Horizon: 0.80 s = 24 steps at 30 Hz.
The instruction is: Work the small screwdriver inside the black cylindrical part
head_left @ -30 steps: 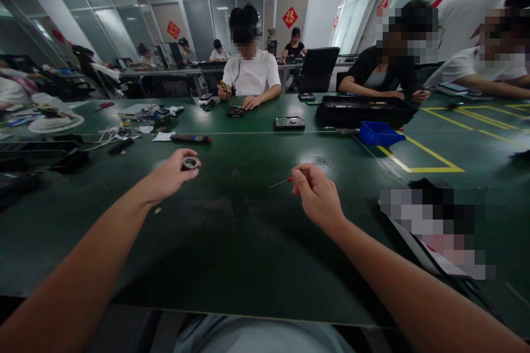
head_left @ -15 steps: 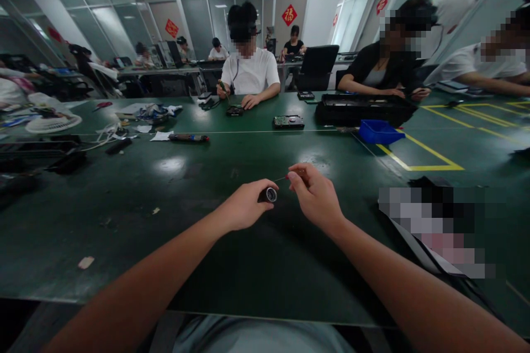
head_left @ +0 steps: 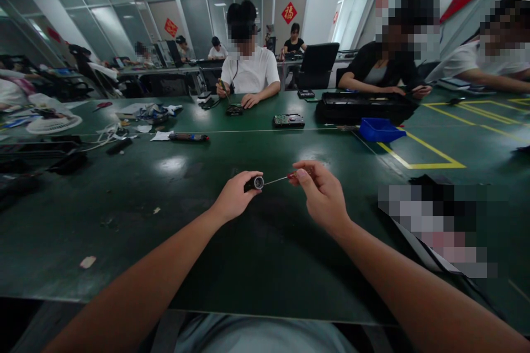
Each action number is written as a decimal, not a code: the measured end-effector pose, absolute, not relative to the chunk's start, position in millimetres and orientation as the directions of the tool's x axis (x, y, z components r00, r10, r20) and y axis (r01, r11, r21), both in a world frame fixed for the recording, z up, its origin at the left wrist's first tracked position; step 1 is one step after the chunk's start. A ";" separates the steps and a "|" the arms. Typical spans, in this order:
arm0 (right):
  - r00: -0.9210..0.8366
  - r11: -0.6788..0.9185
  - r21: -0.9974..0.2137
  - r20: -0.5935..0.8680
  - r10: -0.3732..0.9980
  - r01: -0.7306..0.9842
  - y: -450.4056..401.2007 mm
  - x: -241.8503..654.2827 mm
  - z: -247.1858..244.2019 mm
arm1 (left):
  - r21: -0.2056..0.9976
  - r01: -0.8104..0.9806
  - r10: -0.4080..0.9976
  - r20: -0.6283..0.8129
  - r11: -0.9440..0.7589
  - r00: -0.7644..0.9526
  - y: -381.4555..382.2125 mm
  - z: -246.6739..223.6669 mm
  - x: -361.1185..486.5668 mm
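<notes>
My left hand [head_left: 236, 197] is closed around a short black cylinder [head_left: 250, 183] with a silver-rimmed round end that faces right and toward me. Its kind is not clear; much of it sits behind my fingers and thumb. In my right hand [head_left: 323, 193] is a screwdriver [head_left: 295, 175] with a reddish handle, pinched between thumb and fingers. The thin metal shaft points left, and its tip is close to the cylinder's rimmed end; whether they touch I cannot tell. Both hands are held above the green tabletop [head_left: 256, 265].
A blue tray [head_left: 381, 130] and a long black casing [head_left: 364, 108] stand at the far right. A circuit-board drive [head_left: 289, 120] lies ahead, before a co-worker [head_left: 250, 74]. A striped tool [head_left: 189, 137] and cables [head_left: 108, 135] are left. A pixelated item [head_left: 434, 231] lies right.
My left hand has moved left and slightly up with the cylinder, turning it. The right hand has shifted slightly right, and more of the screwdriver's shaft now shows between the hands.
</notes>
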State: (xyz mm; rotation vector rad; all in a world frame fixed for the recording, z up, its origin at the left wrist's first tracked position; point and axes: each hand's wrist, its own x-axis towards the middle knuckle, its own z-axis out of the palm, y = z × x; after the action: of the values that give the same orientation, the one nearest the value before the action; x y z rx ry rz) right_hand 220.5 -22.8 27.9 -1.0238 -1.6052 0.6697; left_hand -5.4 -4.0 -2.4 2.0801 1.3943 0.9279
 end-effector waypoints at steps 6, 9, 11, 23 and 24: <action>-0.097 0.477 -0.829 0.470 0.877 0.292 -21.1 217.8 24.5 | 0.694 0.586 0.908 0.303 -0.418 0.288 -5.7 -2.3 -4.6; -0.096 0.480 -0.819 0.475 0.875 0.313 -20.7 218.4 24.2 | 0.693 0.584 0.905 0.294 -0.422 0.307 -7.4 -1.4 -2.8; -0.114 0.485 -0.814 0.475 0.873 0.322 -20.8 218.7 24.2 | 0.691 0.588 0.907 0.293 -0.420 0.303 -7.7 -1.1 -2.7; -0.069 0.464 -0.677 0.523 0.849 0.571 -23.2 219.5 35.3 | 0.683 0.590 0.901 0.287 -0.430 0.325 -8.9 -0.4 -4.3; -0.068 0.469 -0.663 0.536 0.842 0.584 -23.3 219.8 35.5 | 0.680 0.596 0.903 0.285 -0.427 0.322 -8.9 -0.4 -4.3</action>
State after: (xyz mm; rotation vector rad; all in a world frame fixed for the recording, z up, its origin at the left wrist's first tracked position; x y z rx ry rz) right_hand 219.8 -23.3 35.5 -1.2180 -1.7596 0.3374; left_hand -4.3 -8.9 -0.4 2.1376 1.3214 0.8996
